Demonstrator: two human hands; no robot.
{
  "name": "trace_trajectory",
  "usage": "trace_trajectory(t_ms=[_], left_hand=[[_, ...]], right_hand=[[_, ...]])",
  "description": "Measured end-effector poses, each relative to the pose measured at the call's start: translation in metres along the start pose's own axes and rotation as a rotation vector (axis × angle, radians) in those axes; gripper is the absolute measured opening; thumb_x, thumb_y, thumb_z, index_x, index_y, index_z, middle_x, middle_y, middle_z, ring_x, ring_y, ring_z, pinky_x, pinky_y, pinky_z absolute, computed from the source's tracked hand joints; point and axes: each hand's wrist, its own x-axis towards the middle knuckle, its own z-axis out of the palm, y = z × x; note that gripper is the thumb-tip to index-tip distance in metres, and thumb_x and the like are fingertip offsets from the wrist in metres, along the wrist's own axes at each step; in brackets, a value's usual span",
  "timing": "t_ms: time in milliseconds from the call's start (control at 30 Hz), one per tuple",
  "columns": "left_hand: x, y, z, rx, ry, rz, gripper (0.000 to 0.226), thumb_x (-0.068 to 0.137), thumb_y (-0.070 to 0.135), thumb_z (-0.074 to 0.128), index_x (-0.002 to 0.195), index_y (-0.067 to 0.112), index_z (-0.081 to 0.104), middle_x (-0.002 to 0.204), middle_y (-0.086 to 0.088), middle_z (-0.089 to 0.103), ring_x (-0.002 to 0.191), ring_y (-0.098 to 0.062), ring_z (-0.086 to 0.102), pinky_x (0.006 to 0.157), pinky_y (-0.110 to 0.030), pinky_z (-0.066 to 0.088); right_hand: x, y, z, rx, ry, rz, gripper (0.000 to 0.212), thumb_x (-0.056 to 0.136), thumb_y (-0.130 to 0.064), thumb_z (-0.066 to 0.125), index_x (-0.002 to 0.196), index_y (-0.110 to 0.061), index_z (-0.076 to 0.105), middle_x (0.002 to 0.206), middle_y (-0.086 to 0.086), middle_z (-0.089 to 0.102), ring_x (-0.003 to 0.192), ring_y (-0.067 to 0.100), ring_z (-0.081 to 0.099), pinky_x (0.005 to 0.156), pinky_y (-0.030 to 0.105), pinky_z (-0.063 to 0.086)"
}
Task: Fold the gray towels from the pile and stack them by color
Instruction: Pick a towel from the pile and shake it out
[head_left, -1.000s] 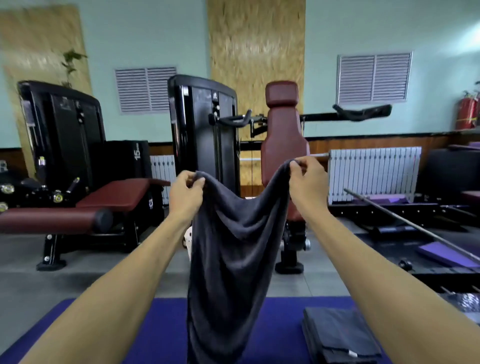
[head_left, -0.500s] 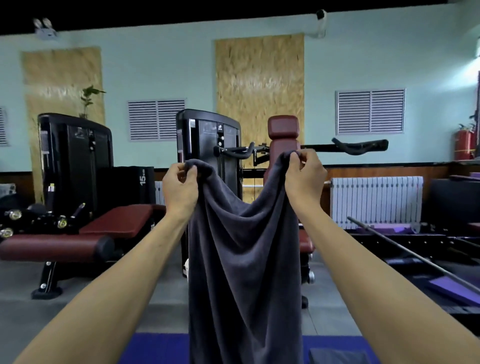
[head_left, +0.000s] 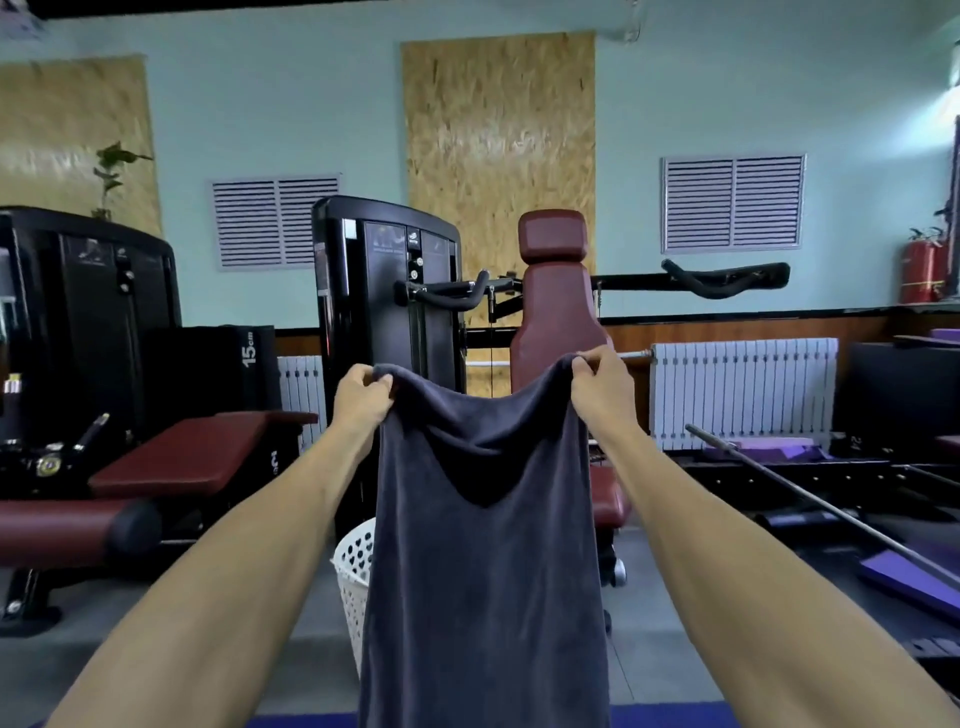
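A dark gray towel hangs full length in front of me, held up by its two top corners. My left hand pinches the left corner and my right hand pinches the right corner, both arms stretched forward. The top edge sags in a curve between my hands. The towel's lower end runs out of the bottom of the frame. No pile or stack of towels shows in this view.
A white perforated laundry basket stands on the floor just behind the towel's left edge. Gym machines with dark red pads fill the room beyond. A metal bar slants at the right. A strip of blue mat lies at the bottom.
My hands moved further apart and the towel's top edge spread wider. The view tilted up, so the blue mat and the folded gray towels at lower right dropped out of sight.
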Motion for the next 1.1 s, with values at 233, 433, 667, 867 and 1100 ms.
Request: trace_trajectory(t_ms=[233,433,667,867,1100], left_hand=[[0.058,0.035,0.001,-0.245,0.038,0.155,0.014,0.097,0.007,0.054,0.088,0.018,0.056,0.104,-0.012,0.065,0.11,-0.033,0.064,0.101,-0.046,0.051],[0.02,0.036,-0.017,-0.19,0.027,0.18,0.016,0.099,0.006,0.053,0.088,0.018,0.056,0.094,-0.004,0.064,0.099,-0.023,0.065,0.097,-0.037,0.053],[-0.075,-0.012,-0.059,0.198,0.011,0.115,0.005,0.095,0.02,0.06,0.096,0.019,0.064,0.091,-0.002,0.068,0.086,-0.02,0.067,0.084,-0.037,0.054],[-0.188,-0.035,-0.078,0.246,-0.078,0.04,0.009,0.095,0.017,0.061,0.093,0.01,0.067,0.072,0.005,0.063,0.067,-0.009,0.058,0.063,-0.018,0.049],[-0.251,-0.01,-0.102,-0.006,-0.19,0.075,0.016,0.093,0.016,0.067,0.078,0.014,0.071,0.066,0.004,0.066,0.063,-0.008,0.058,0.057,-0.02,0.05]], right_hand=[[0.042,-0.021,0.013,0.135,0.105,-0.155,0.021,0.103,-0.021,0.046,0.118,-0.012,0.058,0.11,-0.004,0.057,0.1,0.012,0.054,0.085,0.022,0.039],[0.02,-0.02,0.007,0.12,0.111,-0.146,0.018,0.103,-0.021,0.047,0.114,-0.013,0.059,0.11,-0.002,0.06,0.1,0.013,0.055,0.085,0.023,0.04],[-0.073,0.013,-0.022,-0.044,0.064,-0.045,0.013,0.103,-0.022,0.045,0.099,-0.017,0.056,0.101,0.004,0.062,0.089,0.017,0.056,0.075,0.026,0.039],[-0.169,0.032,-0.054,-0.17,0.002,0.023,0.014,0.103,-0.023,0.046,0.1,-0.016,0.057,0.1,0.002,0.061,0.094,0.02,0.057,0.076,0.031,0.041],[-0.216,0.015,-0.09,-0.203,-0.012,-0.073,0.014,0.098,-0.029,0.056,0.093,-0.021,0.066,0.084,0.001,0.071,0.073,0.014,0.068,0.063,0.019,0.054]])
